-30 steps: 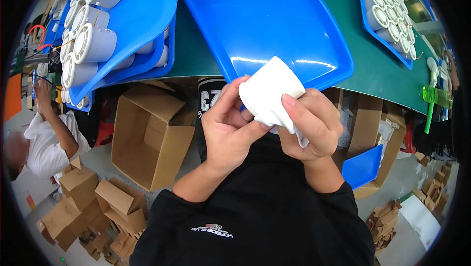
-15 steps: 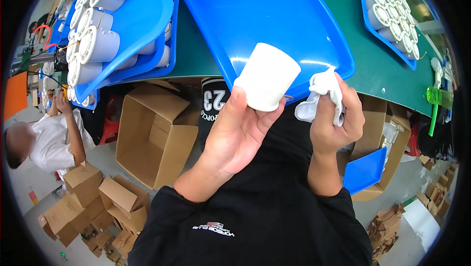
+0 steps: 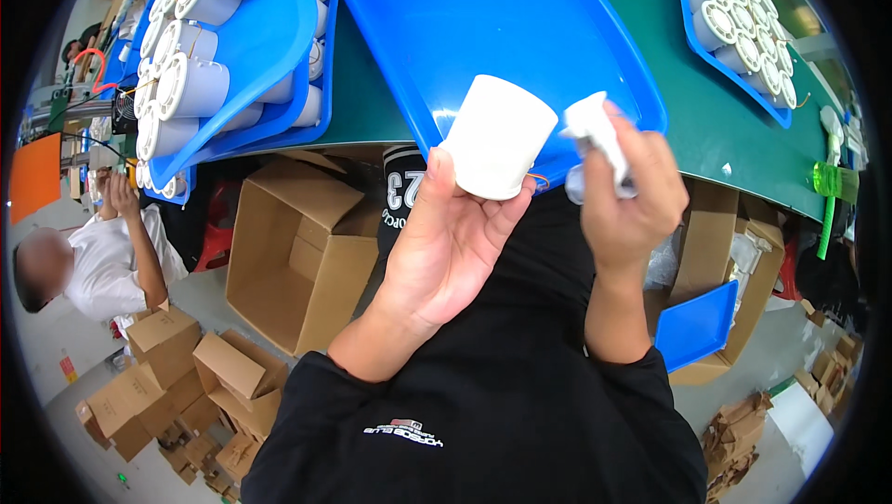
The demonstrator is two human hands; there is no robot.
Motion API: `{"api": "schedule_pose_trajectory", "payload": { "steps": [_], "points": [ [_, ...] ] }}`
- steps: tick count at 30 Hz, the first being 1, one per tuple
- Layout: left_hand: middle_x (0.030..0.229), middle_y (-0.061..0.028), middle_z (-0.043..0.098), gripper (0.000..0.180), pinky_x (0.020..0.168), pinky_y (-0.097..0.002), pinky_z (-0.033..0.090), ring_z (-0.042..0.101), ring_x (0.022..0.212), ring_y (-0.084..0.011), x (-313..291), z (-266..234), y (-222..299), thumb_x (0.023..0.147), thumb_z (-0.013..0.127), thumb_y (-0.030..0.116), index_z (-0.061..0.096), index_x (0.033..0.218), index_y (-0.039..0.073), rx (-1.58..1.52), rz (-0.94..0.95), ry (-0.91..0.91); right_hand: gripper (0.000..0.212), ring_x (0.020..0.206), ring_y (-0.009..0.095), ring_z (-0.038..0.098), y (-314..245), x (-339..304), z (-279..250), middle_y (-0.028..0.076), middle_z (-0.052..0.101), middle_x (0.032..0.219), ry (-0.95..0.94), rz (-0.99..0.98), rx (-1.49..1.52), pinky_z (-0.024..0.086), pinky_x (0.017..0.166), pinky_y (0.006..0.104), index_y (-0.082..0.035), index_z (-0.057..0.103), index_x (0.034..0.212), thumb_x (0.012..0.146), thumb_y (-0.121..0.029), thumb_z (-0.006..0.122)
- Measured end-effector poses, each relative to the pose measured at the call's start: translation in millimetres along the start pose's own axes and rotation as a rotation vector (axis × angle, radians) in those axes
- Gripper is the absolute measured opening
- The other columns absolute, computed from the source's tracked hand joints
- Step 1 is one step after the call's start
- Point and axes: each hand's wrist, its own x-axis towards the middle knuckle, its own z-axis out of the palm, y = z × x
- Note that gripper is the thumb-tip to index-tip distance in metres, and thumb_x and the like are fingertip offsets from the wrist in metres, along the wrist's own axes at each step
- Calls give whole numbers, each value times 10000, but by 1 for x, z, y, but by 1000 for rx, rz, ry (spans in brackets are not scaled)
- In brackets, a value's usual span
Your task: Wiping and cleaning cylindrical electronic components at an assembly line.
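My left hand (image 3: 441,253) is closed round the lower end of a smooth white cylindrical housing (image 3: 502,137), held tilted over the near edge of a large blue tray (image 3: 483,12). A short orange-brown wire shows beside its base. To the right, my right hand (image 3: 632,193) pinches a crumpled white cloth (image 3: 596,132). The hand and cloth are smeared by motion, and a small gap separates them from the housing. The blue tray lies on the green table (image 3: 715,142), with nothing seen inside it.
Stacked blue trays (image 3: 243,114) of similar white housings stand at the left; another filled tray (image 3: 743,26) is at the far right. Below the table edge are open cardboard boxes (image 3: 293,253) and a small blue tray (image 3: 695,327). A person (image 3: 116,258) sits at the left.
My right hand has shifted slightly up with the cloth, toward the housing, and now blurs. The housing in my left hand has moved a little up and left.
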Motion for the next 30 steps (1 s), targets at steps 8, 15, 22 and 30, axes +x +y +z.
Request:
{"api": "schedule_pose_trajectory", "payload": {
  "steps": [8, 15, 22, 30],
  "points": [
    [1252, -180, 552, 612, 968, -360, 506, 583, 1135, -272, 23, 24, 12, 928, 627, 326, 407, 1368, -39, 523, 170, 2, 329, 874, 303, 571, 19, 11, -33, 108, 591, 902, -325, -68, -110, 460, 760, 377, -49, 692, 928, 603, -3, 714],
    [1051, -166, 613, 505, 923, -403, 461, 570, 1035, -330, 155, 50, 46, 682, 790, 199, 653, 1122, -9, 2154, 1057, -82, 320, 839, 288, 567, 40, -9, -42, 96, 576, 881, -438, -72, -97, 455, 726, 385, -41, 660, 937, 627, -19, 736],
    [966, -203, 687, 462, 907, -409, 491, 635, 1001, -322, 293, 88, 46, 643, 817, 284, 727, 1015, 25, 2240, 988, -132, 364, 825, 296, 558, 50, -34, -47, 102, 574, 872, -173, 6, -191, 460, 730, 393, -13, 662, 963, 612, -12, 757],
    [999, -151, 629, 409, 841, -367, 517, 636, 914, -295, 318, 80, 31, 641, 848, 297, 685, 901, 26, 2154, 1100, -201, 362, 815, 278, 562, 47, -29, -19, 99, 584, 856, 13, 73, -273, 430, 744, 397, -32, 667, 958, 609, -35, 765]
  ]
}}
